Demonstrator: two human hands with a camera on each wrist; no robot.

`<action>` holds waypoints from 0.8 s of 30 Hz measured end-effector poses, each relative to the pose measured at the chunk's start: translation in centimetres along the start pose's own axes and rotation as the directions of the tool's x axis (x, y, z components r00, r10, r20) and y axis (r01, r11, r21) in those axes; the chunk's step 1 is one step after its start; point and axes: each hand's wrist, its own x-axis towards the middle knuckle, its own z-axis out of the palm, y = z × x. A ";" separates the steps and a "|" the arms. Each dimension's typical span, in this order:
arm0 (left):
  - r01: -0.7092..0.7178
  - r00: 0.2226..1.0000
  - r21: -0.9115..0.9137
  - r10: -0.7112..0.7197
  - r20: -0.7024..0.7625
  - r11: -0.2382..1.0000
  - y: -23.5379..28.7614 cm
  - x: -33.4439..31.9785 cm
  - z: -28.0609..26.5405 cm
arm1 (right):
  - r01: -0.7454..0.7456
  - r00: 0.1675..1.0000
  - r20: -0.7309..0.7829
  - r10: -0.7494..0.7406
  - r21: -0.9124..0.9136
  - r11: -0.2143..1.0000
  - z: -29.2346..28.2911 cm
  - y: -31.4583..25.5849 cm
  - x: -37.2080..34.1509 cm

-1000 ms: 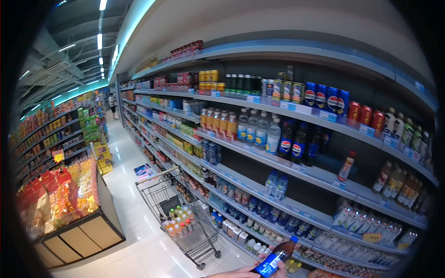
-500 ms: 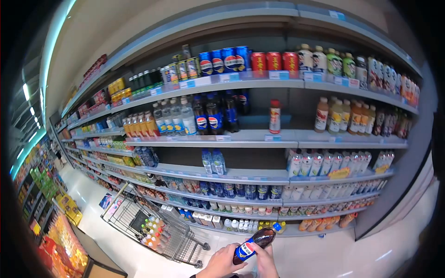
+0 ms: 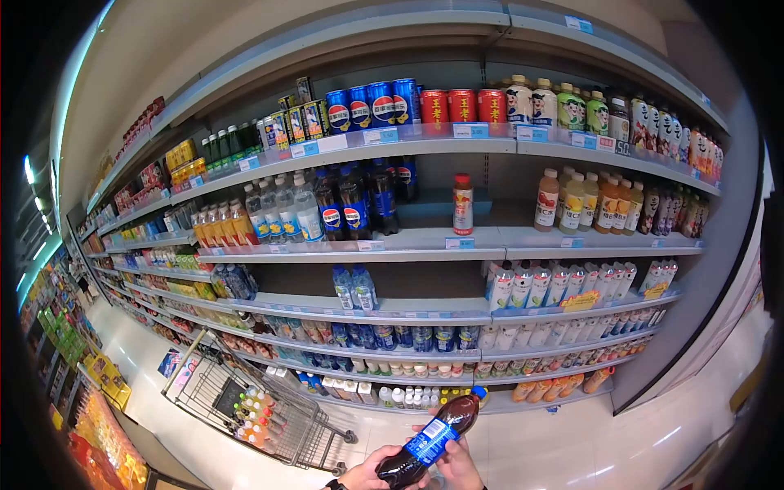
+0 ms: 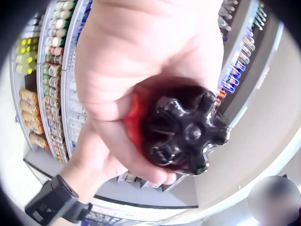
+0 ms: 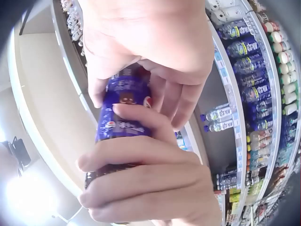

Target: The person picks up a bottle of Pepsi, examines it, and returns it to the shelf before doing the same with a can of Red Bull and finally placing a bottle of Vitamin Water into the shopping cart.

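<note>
A cola bottle [image 3: 429,442] with a blue label and blue cap is held low in front of me, tilted with its cap up to the right. My left hand [image 3: 369,472] grips its lower end. In the left wrist view, the curled fingers of the left hand [image 4: 146,61] wrap round the dark, lobed base of the bottle [image 4: 190,134]. My right hand [image 3: 460,468] holds it higher up, at the label. The right wrist view shows the right hand [image 5: 146,37] and the left hand [image 5: 155,183] both round the bottle [image 5: 124,113]; its cap is hidden there.
A wire shopping cart [image 3: 306,433] stands on the left, with several bottles [image 3: 257,412] inside. Ahead run long shelves [image 3: 425,245] of drinks, including cola bottles [image 3: 354,204] and blue cans [image 3: 380,104]. Pale floor tiles [image 3: 555,449] lie below. A display of packaged goods [image 3: 98,441] is at lower left.
The view has swung right, so shelves and cart sit further left. The cola bottle has turned in the hands: its round logo faced me before, the barcode side faces me now.
</note>
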 end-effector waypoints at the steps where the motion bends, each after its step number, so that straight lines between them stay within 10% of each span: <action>1: -0.004 1.000 -0.008 0.003 -0.005 1.000 -0.5 0.5 -0.9 | -0.006 1.000 0.000 0.006 -0.008 1.000 0.1 0.3 0.2; 2: 0.357 0.928 -0.411 -0.270 0.256 0.839 -1.9 1.5 -2.3 | -0.024 0.999 -0.032 0.024 -0.017 1.000 0.3 0.3 0.5; 3: 0.680 0.733 -0.601 -0.353 0.582 0.421 -3.5 2.7 -3.9 | -0.041 0.997 -0.064 0.039 -0.028 0.999 0.4 0.1 0.8; 5: 0.678 0.725 -0.516 -0.360 0.587 0.525 -4.5 3.8 -4.8 | -0.048 0.994 -0.102 0.045 -0.030 0.998 1.5 -1.3 1.5; 7: 0.508 0.830 -0.539 -0.550 0.097 0.672 0.3 5.2 -2.3 | -0.013 0.995 -0.098 0.003 -0.107 0.994 3.9 -3.2 2.3; 9: 0.421 0.841 -0.604 -0.540 -0.019 0.677 -2.0 6.4 -3.2 | 0.015 0.995 -0.082 -0.052 -0.403 0.915 2.5 -4.0 5.6; 12: 0.503 0.845 -0.187 -0.526 -0.101 0.844 -5.8 8.5 -7.8 | 0.221 0.937 -0.023 -0.348 -0.733 0.643 4.0 -5.2 9.4; 24: 0.365 0.827 0.120 -0.263 -0.496 0.923 -8.9 10.8 -19.6 | 0.703 0.639 0.332 -0.694 -0.618 0.352 9.6 -12.0 36.9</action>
